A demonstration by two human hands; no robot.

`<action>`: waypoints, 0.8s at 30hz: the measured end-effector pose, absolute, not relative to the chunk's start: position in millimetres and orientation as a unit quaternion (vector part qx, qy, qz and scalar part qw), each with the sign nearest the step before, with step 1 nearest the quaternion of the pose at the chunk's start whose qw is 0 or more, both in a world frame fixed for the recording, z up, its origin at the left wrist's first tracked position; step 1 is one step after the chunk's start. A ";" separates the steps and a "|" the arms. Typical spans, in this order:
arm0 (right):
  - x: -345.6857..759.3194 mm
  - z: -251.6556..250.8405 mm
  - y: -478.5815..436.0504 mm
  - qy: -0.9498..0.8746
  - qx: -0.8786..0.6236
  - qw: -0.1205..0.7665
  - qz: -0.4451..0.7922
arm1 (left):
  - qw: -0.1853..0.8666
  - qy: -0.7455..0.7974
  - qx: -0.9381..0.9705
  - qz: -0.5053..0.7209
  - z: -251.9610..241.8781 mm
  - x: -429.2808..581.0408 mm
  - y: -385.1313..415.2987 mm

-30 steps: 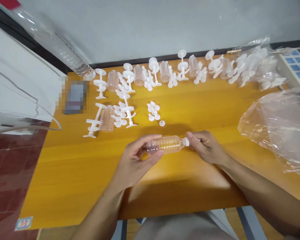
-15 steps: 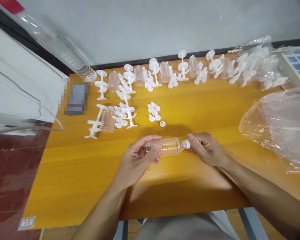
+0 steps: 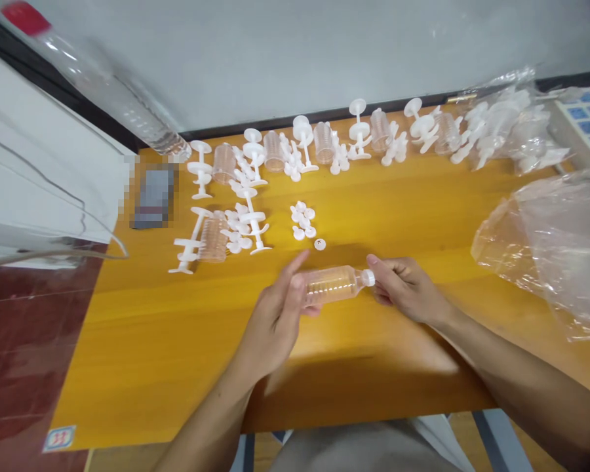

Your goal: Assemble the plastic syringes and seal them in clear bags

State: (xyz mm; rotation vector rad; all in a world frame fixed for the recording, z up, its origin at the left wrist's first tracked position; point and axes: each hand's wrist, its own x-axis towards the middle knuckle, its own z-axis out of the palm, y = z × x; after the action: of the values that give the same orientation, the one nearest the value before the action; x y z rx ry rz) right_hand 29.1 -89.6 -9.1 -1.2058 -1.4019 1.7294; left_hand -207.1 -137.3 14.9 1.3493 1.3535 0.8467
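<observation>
Between my two hands, above the table, a clear ridged plastic barrel (image 3: pixel 330 286) lies almost level, its narrow end to the right. My left hand (image 3: pixel 280 311) holds the wide end, with the thumb along it and the index finger lifted off. At the narrow end sits a small white cap (image 3: pixel 368 278), and my right hand (image 3: pixel 407 286) pinches it, fingers curled. Just beyond the barrel, a round white disc (image 3: pixel 319 244) with a dark mark lies by a cluster of small white plastic pieces (image 3: pixel 302 218).
Along the back of the wooden table (image 3: pixel 177 367) stand white plungers (image 3: pixel 358 128), clear barrels (image 3: pixel 323 142) and small white parts. A clear plastic bag (image 3: pixel 531 242) lies at right, near a power strip (image 3: pixel 583 124). At left are a red-capped bottle (image 3: pixel 118 98) and a blurred-out dark object (image 3: pixel 153 195).
My left hand has shifted its hold towards the barrel's wide end, its index finger now raised, and more of the barrel shows. The right hand stays at the white cap.
</observation>
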 end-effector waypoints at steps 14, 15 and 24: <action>33.2 -0.9 -94.3 -0.532 -0.488 0.288 0.629 | 0.513 0.485 0.595 0.383 7.9 -219.3 -133.5; 33.2 -0.5 -94.2 -0.510 -0.488 0.280 0.650 | 0.466 0.472 0.634 0.398 7.3 -220.2 -133.1; 31.7 -1.4 -92.1 -0.546 -0.509 0.290 0.599 | 0.513 0.511 0.600 0.339 9.4 -211.5 -133.0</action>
State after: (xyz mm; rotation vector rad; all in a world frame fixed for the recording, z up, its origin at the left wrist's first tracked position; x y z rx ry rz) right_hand 31.7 -92.1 -1.4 -1.3582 -1.4577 1.5977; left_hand -211.5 -133.0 9.4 1.4442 1.2301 0.8158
